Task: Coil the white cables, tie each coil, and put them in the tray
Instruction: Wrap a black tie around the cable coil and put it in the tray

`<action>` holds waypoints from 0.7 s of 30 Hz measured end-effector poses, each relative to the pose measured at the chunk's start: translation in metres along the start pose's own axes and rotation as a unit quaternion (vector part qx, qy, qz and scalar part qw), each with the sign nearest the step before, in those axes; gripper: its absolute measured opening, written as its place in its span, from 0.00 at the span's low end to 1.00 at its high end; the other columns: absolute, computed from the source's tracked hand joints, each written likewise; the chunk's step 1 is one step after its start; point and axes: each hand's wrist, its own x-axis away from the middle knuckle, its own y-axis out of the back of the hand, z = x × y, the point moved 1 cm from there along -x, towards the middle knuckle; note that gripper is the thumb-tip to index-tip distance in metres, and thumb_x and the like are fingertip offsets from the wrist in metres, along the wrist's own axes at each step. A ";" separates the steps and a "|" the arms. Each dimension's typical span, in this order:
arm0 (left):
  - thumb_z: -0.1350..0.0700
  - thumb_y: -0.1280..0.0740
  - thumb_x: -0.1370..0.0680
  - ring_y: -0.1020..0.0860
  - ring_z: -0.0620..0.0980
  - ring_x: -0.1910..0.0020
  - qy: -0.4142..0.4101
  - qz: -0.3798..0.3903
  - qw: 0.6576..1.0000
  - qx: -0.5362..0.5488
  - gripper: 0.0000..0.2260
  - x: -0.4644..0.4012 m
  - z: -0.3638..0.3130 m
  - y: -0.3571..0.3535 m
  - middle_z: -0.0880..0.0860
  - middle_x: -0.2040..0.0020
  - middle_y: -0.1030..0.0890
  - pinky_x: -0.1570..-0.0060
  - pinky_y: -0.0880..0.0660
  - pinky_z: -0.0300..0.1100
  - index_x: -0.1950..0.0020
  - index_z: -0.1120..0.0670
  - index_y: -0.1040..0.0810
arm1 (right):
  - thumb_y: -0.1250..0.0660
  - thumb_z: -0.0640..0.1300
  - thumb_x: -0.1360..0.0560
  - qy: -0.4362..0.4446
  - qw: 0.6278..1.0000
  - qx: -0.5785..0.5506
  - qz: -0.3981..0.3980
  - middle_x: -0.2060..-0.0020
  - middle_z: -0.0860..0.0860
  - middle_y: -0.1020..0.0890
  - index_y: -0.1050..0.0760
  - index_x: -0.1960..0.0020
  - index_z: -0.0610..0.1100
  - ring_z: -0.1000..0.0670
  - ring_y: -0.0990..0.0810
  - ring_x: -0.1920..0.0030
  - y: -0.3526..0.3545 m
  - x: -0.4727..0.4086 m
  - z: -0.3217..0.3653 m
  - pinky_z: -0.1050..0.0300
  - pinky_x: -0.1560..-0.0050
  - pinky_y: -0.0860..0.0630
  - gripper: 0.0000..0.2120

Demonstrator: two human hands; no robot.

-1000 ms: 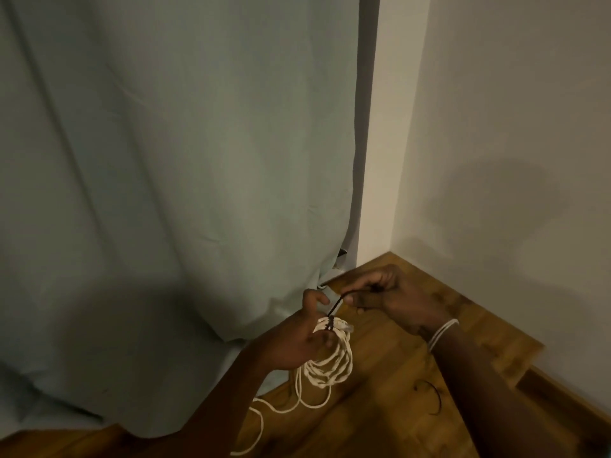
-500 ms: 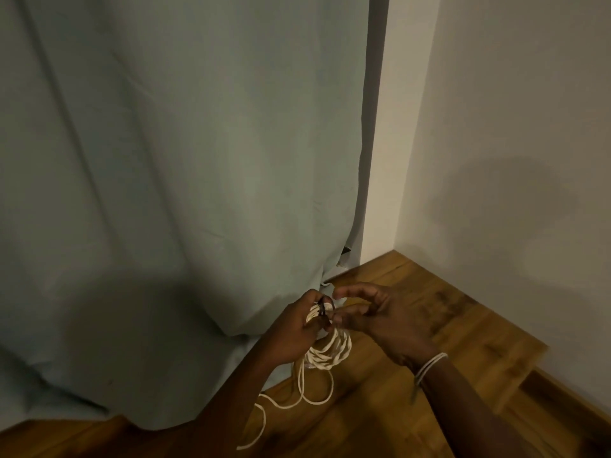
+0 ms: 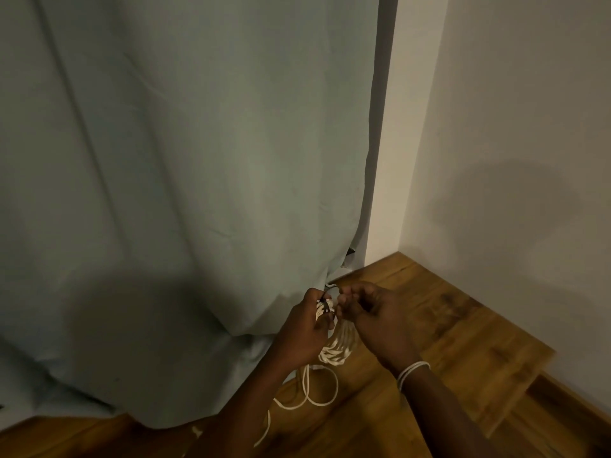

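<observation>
Curtain fabric (image 3: 165, 193) is hanging across the left, and everything else is sitting to the right of its lower edge. Just right of that hem, the left hand (image 3: 302, 328) is gripping the top of the white cable coil (image 3: 335, 347), fingers curled round the bundle where a dark tie (image 3: 325, 304) is crossing it. Loose cable loops (image 3: 314, 396) are trailing below onto the wooden floor (image 3: 446, 325). Further right, the right hand (image 3: 372, 314) is working at the tie, fingers bent; whether they are pinching its end I cannot tell. Coiling is looking done, tying unfinished; no tray is showing.
</observation>
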 end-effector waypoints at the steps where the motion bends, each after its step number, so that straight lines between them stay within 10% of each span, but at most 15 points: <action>1: 0.62 0.37 0.21 0.20 0.48 0.51 0.000 -0.001 1.000 -0.002 0.10 0.000 0.000 -0.001 0.54 0.50 0.19 0.53 0.23 0.37 0.41 0.54 0.31 | 0.33 0.39 0.21 -0.011 0.999 -0.032 -0.011 0.63 0.49 0.14 0.18 0.50 0.42 0.53 0.15 0.61 -0.002 0.000 0.001 0.62 0.59 0.19 0.05; 21: 0.58 0.34 0.22 0.23 0.42 0.59 0.034 -0.008 0.994 0.105 0.10 -0.001 0.004 -0.007 0.49 0.51 0.20 0.60 0.27 0.35 0.42 0.50 0.28 | 0.31 0.39 0.23 0.018 0.996 0.031 -0.078 0.58 0.53 0.14 0.18 0.47 0.47 0.56 0.16 0.58 -0.003 -0.001 -0.014 0.64 0.58 0.19 0.07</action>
